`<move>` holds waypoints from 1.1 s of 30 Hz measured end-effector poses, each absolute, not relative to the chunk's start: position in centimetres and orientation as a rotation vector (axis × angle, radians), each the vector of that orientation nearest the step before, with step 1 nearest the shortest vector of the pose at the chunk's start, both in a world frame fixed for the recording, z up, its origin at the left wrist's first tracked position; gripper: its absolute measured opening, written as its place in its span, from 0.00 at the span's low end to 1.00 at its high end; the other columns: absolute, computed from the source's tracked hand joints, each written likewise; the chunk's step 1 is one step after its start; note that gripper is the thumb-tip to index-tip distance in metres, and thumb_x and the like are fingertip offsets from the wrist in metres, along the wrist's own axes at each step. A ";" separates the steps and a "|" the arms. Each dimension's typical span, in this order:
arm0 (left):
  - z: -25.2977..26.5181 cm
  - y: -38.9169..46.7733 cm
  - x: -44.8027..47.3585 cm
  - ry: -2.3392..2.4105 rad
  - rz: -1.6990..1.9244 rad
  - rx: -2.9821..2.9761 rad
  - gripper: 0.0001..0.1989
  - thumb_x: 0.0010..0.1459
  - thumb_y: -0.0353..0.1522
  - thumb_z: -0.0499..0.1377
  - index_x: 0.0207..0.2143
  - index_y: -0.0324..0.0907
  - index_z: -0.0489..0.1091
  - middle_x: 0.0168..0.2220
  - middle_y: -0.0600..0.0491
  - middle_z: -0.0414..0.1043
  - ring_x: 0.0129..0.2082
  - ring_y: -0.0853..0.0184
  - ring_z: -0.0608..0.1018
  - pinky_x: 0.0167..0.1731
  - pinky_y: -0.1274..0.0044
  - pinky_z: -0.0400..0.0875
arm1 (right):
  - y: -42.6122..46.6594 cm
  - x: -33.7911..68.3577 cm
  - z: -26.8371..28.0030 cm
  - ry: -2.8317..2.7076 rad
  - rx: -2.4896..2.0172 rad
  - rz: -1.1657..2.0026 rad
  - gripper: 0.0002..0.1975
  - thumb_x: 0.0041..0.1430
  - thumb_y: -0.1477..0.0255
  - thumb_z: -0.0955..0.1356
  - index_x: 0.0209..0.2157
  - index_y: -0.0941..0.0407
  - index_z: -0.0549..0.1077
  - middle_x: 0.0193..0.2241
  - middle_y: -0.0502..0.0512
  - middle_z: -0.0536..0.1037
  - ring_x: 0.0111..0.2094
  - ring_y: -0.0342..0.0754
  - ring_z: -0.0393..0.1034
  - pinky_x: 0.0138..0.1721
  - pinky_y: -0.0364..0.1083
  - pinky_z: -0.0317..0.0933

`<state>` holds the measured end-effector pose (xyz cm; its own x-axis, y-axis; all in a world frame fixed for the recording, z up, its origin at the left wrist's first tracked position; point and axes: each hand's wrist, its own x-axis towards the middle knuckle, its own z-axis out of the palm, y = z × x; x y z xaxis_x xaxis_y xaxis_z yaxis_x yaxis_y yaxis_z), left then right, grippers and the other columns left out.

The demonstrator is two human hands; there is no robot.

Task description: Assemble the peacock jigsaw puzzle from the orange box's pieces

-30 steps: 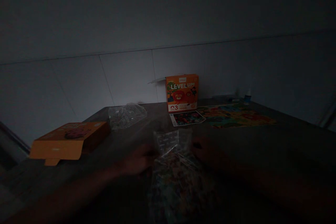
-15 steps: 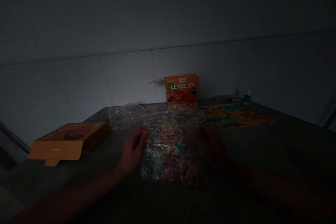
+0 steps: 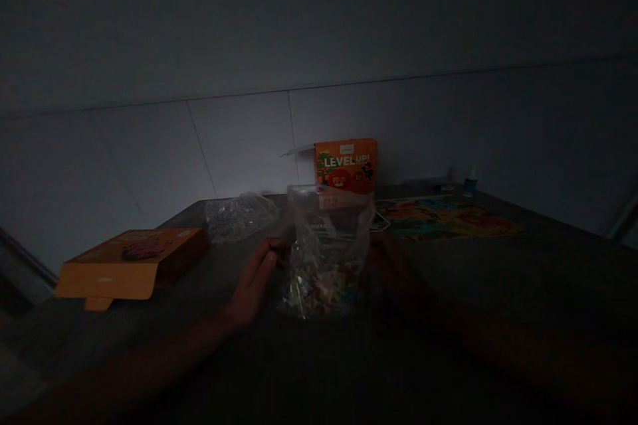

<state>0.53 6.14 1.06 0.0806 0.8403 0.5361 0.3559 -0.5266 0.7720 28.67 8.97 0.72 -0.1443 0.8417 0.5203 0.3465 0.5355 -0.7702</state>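
Observation:
A clear plastic bag [image 3: 329, 239] stands upright in front of me, with many small coloured pieces [image 3: 323, 285] gathered in its lower part. My left hand [image 3: 256, 279] is at the bag's left side, thumb and fingers closed on the plastic. On the opposite side, my right hand [image 3: 396, 269] grips the bag's right edge, though deep shadow blurs its fingers. What the pieces are is too dim to make out.
Behind the bag stands an orange LEVEL UP! box [image 3: 346, 169]. An opened orange box [image 3: 134, 255] lies at left, near a crumpled clear bag [image 3: 242, 216]. A colourful printed sheet [image 3: 448, 218] and a small bottle [image 3: 470, 182] are at the right on the dark table [image 3: 498, 299].
The bag has gone from spread flat towards me to upright and narrower, its pieces now bunched at the bottom. Both hands have moved slightly with it.

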 end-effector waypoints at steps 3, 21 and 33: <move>0.4 6.4 0.4 0.927 1.236 1.970 0.33 0.62 0.55 0.52 0.60 0.43 0.59 0.54 0.42 0.68 0.54 0.54 0.72 0.52 0.64 0.69 | 9.6 28.6 -0.1 -1.774 -0.963 0.727 0.13 0.64 0.61 0.61 0.45 0.53 0.67 0.35 0.55 0.78 0.37 0.52 0.74 0.37 0.48 0.67; 0.9 7.5 1.3 1.219 1.475 1.524 0.16 0.48 0.39 0.66 0.34 0.40 0.66 0.26 0.57 0.67 0.27 0.70 0.72 0.27 0.80 0.67 | 9.6 28.5 0.0 -1.658 -0.905 0.520 0.07 0.58 0.67 0.65 0.30 0.53 0.62 0.25 0.48 0.67 0.26 0.45 0.65 0.27 0.43 0.61; 1.7 5.5 0.7 1.178 1.263 2.512 0.25 0.60 0.30 0.57 0.61 0.44 0.61 0.64 0.44 0.58 0.65 0.53 0.61 0.63 0.58 0.58 | 9.6 29.1 -0.8 -2.059 -0.872 0.074 0.22 0.52 0.79 0.63 0.51 0.57 0.67 0.49 0.64 0.71 0.51 0.58 0.66 0.52 0.57 0.63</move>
<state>0.70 5.53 1.71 0.3593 0.6739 0.6456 0.5973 -0.6976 0.3958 29.07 9.64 -0.85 -0.3723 0.6067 0.7024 0.5546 0.7522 -0.3559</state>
